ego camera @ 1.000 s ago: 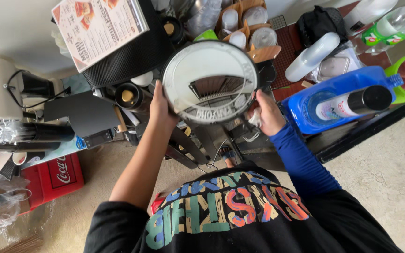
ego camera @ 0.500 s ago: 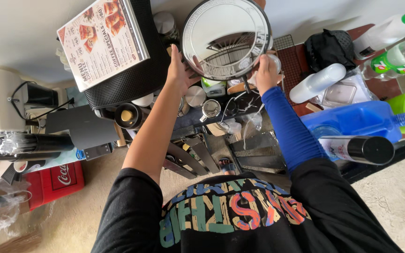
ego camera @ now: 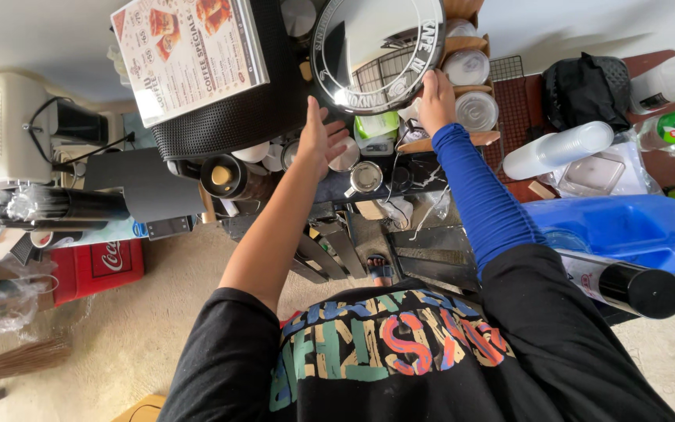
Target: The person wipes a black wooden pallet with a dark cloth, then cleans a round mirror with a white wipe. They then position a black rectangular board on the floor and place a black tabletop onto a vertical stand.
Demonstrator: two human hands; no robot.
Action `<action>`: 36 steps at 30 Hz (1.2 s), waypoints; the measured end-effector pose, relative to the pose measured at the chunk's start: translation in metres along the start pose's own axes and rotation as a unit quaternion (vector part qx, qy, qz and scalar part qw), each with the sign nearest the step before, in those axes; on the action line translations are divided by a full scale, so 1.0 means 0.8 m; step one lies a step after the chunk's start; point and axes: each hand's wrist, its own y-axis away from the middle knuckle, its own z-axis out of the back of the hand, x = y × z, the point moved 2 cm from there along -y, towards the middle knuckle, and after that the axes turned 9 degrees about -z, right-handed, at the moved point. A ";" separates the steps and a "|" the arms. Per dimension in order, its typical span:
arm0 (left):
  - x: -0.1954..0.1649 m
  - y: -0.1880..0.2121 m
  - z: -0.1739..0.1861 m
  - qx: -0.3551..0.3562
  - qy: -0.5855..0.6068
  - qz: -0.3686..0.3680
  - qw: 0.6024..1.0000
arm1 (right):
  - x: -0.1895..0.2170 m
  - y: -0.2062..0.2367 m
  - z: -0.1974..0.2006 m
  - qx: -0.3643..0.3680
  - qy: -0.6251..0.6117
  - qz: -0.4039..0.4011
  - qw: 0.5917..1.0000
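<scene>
The round mirrored sign [ego camera: 376, 51] — a disc with a dark lettered rim and a shiny face — stands at the top centre of the frame, raised above the crowded table [ego camera: 431, 250] and seemingly leaning back against the stacked cups behind it. The right hand [ego camera: 436, 98] is at its lower right edge, fingers curled against the rim, so the disc looks steadied on that side only. The left hand [ego camera: 322, 137] is off it, just below and to the left, fingers spread wide and empty, palm turned toward the disc.

Judging from how things lie, the sign is already up in its place at the back of the stand and the hold on it is half given up; whether it rests firmly on its own cannot be told, as its lower edge is hidden behind the hands and clutter.

Directly beneath the disc sit small metal cups [ego camera: 365, 178] and a green-and-white packet [ego camera: 376, 125]. To the right, stacked lidded plastic cups [ego camera: 474, 109] in a cardboard holder, then a black bag [ego camera: 583, 90] and a sleeve of clear cups [ego camera: 556, 150]. To the left, a printed menu board [ego camera: 189, 55] leans on a black mesh panel. A large blue water container [ego camera: 611, 230] lies at the right edge, a red cooler box [ego camera: 95, 270] at lower left on the floor.
</scene>
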 end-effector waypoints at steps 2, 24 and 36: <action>0.008 0.000 -0.006 -0.009 0.018 0.025 0.999 | -0.004 0.000 -0.002 0.004 0.029 0.021 0.999; 0.136 0.137 0.119 0.154 -0.260 0.096 0.948 | 0.038 0.163 -0.018 0.137 -0.159 -0.200 0.957; 0.201 0.351 0.304 -0.106 0.005 0.018 0.994 | 0.088 0.120 -0.112 0.144 0.052 0.018 0.988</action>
